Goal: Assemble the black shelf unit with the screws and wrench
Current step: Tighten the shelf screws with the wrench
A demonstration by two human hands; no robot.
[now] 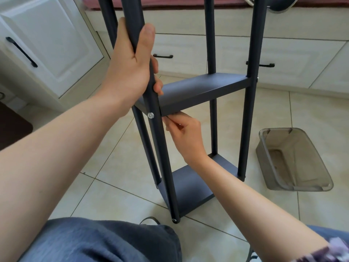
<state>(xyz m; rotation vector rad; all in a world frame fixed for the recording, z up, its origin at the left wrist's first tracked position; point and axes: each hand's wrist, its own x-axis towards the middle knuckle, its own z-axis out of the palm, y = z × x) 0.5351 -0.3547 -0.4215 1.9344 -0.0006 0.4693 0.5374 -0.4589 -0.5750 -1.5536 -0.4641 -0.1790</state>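
- Shelf unit: upright on tiled floor.
- Left hand: fingers wrapped round near-left post.
- Right hand: fingers pinching thin wrench beneath middle shelf's front edge, beside screw.
- Bin: right of unit.

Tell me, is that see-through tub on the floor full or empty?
Empty: the tub shows only its bare bottom through its open top.

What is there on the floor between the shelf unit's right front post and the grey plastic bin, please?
Nothing: in the head view only bare floor tile separates the right front post from the grey plastic bin.
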